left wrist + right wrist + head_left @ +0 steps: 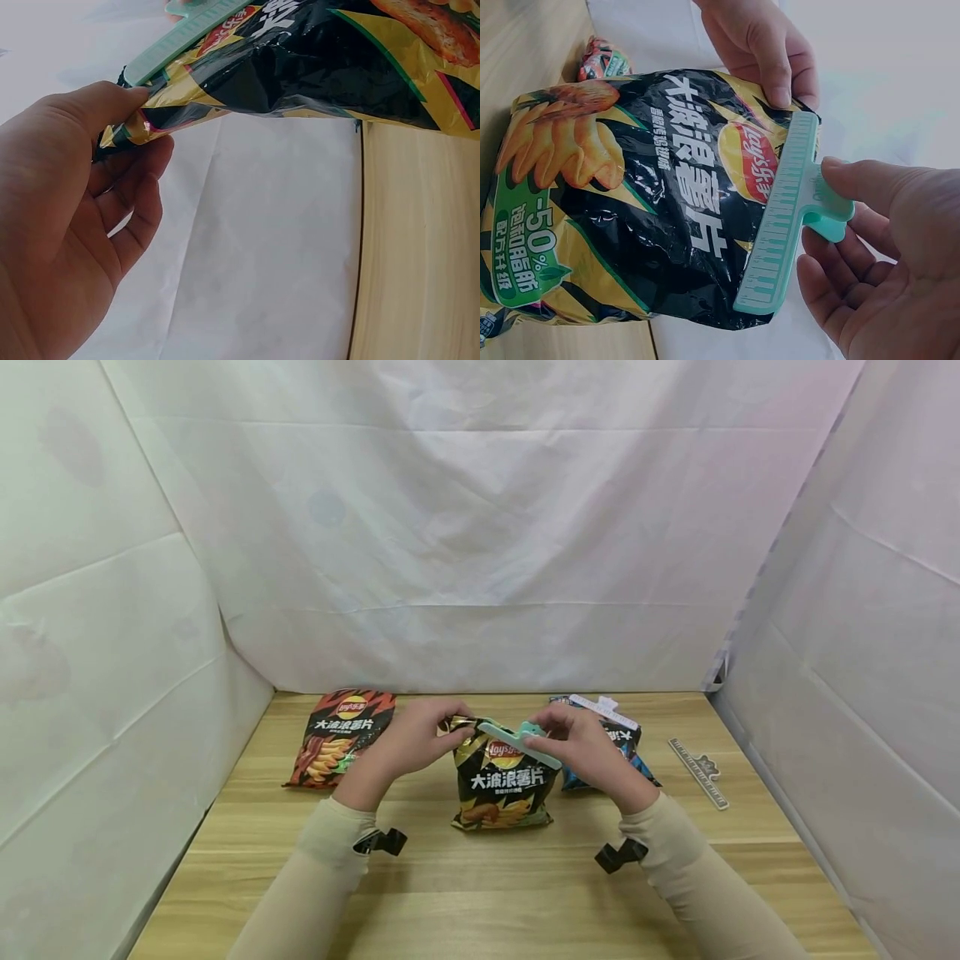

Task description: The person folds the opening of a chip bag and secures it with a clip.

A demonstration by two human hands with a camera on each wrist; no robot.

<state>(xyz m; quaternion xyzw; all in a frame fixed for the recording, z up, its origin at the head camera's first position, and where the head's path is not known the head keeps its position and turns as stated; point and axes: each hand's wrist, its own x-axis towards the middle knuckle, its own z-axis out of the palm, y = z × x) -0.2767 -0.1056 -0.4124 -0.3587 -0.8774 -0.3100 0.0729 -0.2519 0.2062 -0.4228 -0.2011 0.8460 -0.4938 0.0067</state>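
A black and gold bag of potato chips (504, 789) stands at the middle of the table, its front toward me. My left hand (420, 737) pinches the bag's top left corner between thumb and fingers, plain in the left wrist view. Across the bag's top lies a mint green bag clip (780, 217), slanted down to the right in the head view. My right hand (588, 752) pinches the clip's handle, thumb on the near side and fingers behind. One end of the clip's bar comes close to my left thumb.
A red and black chip bag (341, 739) lies at the left. Behind my right hand is a blue and black chip bag (628, 742) with a white clip (603, 710) along its top. A grey bag clip (699, 773) lies farther right. White cloth (480, 527) surrounds the table.
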